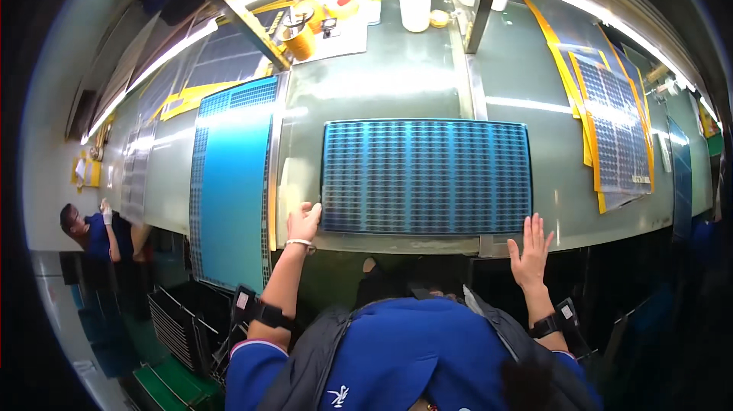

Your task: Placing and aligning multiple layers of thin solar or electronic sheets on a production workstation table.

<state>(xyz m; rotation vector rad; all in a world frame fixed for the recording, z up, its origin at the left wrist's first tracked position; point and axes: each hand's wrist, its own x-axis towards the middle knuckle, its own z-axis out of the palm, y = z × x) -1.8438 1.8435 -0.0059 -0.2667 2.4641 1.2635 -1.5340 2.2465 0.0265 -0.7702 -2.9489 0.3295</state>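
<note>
A dark rectangular sheet with a blue sheen and a fine grid of rows and columns lies flat on the worktable in front of me. At its near left corner is my left hand, fingers loosely bent against the edge, not wrapped round it. My right hand is by the near right corner, its fingers stretched out and apart, fingertips at the sheet's edge. Neither hand lifts the sheet. To the left lies a long, bright blue panel with gridded borders, overhanging the near edge of the table.
Farther back are a white bottle, an orange tape roll and a white sheet. Gridded sheets with yellow edges lie at right. A metal post rises behind. Another person works far left. Black racks stand below left.
</note>
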